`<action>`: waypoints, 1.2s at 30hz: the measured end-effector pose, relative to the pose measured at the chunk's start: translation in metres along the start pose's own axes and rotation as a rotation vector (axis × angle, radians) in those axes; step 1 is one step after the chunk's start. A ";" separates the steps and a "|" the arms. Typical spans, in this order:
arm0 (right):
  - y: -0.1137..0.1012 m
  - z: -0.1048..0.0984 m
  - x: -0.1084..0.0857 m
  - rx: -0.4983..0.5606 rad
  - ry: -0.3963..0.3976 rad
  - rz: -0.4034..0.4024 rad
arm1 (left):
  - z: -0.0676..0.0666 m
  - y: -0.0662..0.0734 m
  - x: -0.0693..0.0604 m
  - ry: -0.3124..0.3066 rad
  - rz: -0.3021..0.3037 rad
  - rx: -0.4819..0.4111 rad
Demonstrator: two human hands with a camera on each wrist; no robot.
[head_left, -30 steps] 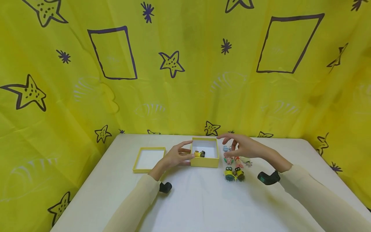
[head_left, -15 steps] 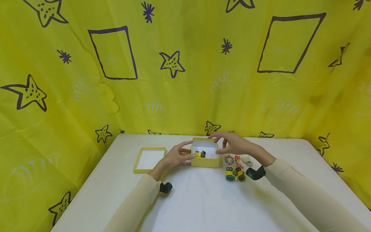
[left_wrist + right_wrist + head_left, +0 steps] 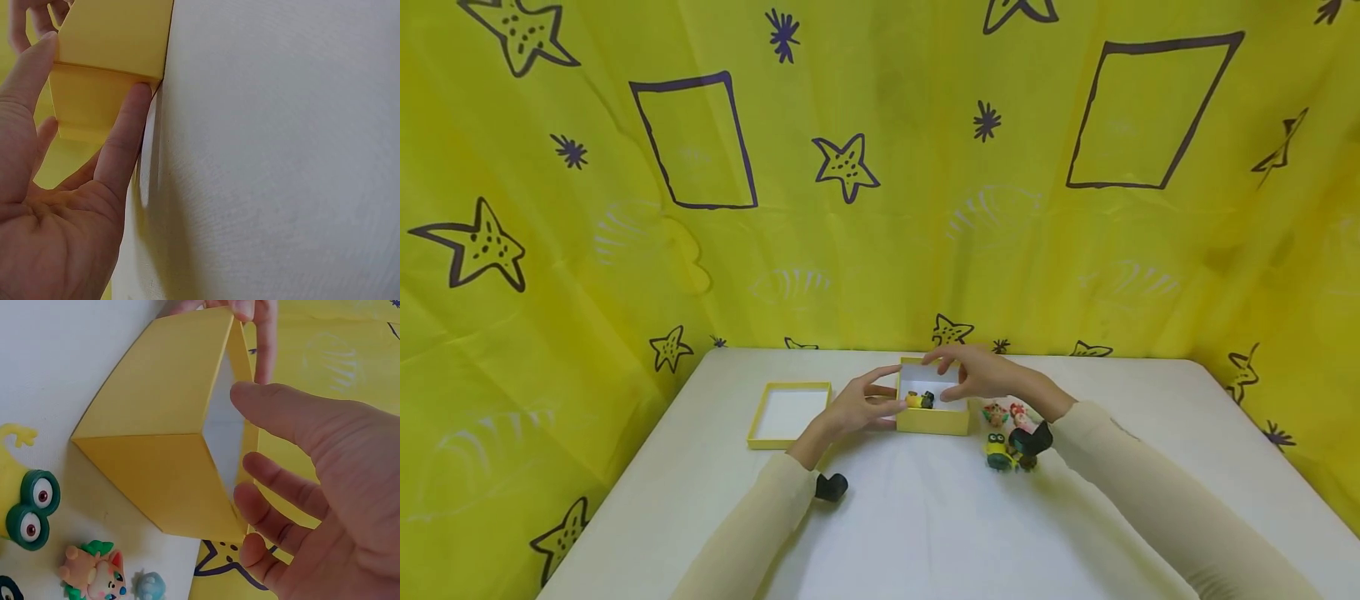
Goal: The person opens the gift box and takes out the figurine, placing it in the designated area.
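Note:
A yellow box (image 3: 932, 422) stands without its lid on the white table. Small toy figures (image 3: 919, 400), yellow and dark, lie inside it. My left hand (image 3: 865, 405) holds the box's left side, thumb at the front rim; in the left wrist view another finger touches a lower corner of the box (image 3: 112, 34). My right hand (image 3: 973, 372) hovers over the box's opening from the right. In the right wrist view, thumb and fingers are apart with nothing visible between them. Right of the box, a yellow minion figure (image 3: 39, 500) lies near a fox-like figure (image 3: 97, 572).
Left of the box lies its shallow yellow lid (image 3: 790, 415), white inside up. A small blue figure (image 3: 150, 586) and a red-and-pink figure (image 3: 1018, 415) are among the toys at the right. A yellow curtain (image 3: 880, 250) with drawn stars hangs behind the table.
My right hand has moved left, from above the toys to above the box opening. Its wrist camera now covers part of the toys. The left hand stays on the box.

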State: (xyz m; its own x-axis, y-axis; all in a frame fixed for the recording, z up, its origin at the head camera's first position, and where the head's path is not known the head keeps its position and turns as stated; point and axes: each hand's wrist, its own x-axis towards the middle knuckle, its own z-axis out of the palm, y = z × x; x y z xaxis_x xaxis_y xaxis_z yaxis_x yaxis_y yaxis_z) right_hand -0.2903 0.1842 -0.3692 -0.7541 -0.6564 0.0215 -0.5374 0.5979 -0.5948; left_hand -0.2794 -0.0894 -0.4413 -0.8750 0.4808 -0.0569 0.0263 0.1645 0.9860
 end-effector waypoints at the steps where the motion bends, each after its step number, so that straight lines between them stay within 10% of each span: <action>1: 0.001 0.001 0.001 -0.006 -0.006 -0.002 | 0.000 0.000 0.000 -0.002 0.001 0.001; 36: -0.002 0.028 0.033 -0.236 -0.174 0.133 | 0.000 0.000 -0.002 -0.007 0.012 -0.029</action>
State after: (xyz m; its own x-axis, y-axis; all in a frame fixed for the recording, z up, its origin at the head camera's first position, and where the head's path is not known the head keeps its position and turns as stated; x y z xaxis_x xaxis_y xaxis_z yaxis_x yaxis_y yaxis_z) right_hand -0.3032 0.1479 -0.3899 -0.7585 -0.6220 -0.1943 -0.5264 0.7606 -0.3800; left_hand -0.2781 -0.0902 -0.4412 -0.8715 0.4883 -0.0462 0.0222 0.1334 0.9908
